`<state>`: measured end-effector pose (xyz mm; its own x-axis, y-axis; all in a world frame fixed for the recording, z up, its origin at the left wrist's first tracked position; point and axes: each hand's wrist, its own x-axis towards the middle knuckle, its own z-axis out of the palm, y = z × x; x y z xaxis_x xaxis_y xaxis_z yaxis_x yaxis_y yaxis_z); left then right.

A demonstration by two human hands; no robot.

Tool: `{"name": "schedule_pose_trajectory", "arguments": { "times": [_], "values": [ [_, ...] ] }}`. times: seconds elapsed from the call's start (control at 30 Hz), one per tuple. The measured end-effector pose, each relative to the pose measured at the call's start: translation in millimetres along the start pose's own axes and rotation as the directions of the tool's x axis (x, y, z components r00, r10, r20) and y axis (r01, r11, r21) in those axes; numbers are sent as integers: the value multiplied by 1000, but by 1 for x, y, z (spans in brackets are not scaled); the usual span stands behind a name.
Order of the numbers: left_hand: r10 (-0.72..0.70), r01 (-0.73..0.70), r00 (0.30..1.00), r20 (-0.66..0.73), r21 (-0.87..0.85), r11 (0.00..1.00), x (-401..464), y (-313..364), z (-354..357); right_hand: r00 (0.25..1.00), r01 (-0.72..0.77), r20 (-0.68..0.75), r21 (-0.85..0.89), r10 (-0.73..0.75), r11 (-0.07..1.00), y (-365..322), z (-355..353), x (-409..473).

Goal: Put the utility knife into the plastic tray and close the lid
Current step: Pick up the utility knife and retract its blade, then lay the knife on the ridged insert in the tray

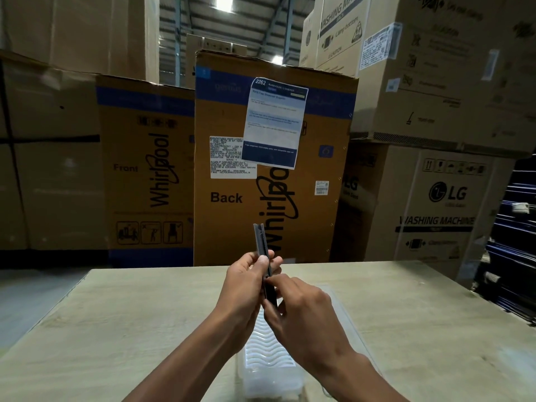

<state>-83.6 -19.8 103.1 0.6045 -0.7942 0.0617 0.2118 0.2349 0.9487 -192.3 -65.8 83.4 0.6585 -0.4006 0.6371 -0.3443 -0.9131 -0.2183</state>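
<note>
Both hands up over the bench (pixel 116 314), mid-frame. Left hand (pixel 243 288) is curled around the utility knife (pixel 262 250), fingers and thumb clamped on its middle, thumb tip pressed on the near face. Right hand (pixel 301 320) sits just below and to the right, fingers closed in a pinch on the knife's lower end, approx. where the dark body disappears behind the knuckles. So two grips on one tool, neither hand open.

Knife stands nearly upright, top end poking above the left hand, grey w/ a dark strip along it. Can't tell whether the blade is out; too blurred. It's held in the air, clear of the bench, directly above the far end of the plastic tray (pixel 269 358).

Tray lies on the bench right under the wrists, long axis running away from the camera, clear plastic, wavy ribbed floor showing. Nothing visible inside it. A clear panel, prob. its lid (pixel 336 297), lies flat to the right behind the right hand, so the tray is open. How lid joins tray: hidden by the right hand.

Behind the bench: Whirlpool cartons (pixel 275 198), one w/ a blue-and-white sheet (pixel 274 123) stuck on it, LG washing machine boxes (pixel 435 204) stacked at right.
</note>
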Motion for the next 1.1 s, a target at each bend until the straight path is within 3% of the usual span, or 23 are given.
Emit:
{"name": "schedule_pose_trajectory", "arguments": {
  "times": [0.1,0.2,0.3,0.4,0.5,0.6,0.77,1.1],
  "values": [
    [182,-170,983,-11,305,937,-3,-4,-9,997,-82,19,61,81,995,2,-2,-1],
    [434,-344,901,1,611,713,-7,-14,-25,982,-180,75,89,174,980,7,-4,-2],
    [654,-428,748,110,833,350,-3,-24,-44,944,-284,193,58,268,957,9,-2,1],
    [787,-398,553,274,917,-39,-4,-21,-55,902,-318,311,15,298,948,4,4,3],
    [830,-319,401,387,909,-269,-9,-13,-57,870,-286,396,-81,294,955,0,14,5],
    [833,-262,393,389,916,-304,-9,-11,-60,830,-290,447,-166,334,943,0,29,9],
    [813,-227,465,351,935,-274,-10,-9,-65,784,-267,496,-273,373,924,4,44,15],
    [798,-209,506,328,944,-256,-3,-14,-73,769,-264,508,-300,387,917,5,59,17]
  ]
}}
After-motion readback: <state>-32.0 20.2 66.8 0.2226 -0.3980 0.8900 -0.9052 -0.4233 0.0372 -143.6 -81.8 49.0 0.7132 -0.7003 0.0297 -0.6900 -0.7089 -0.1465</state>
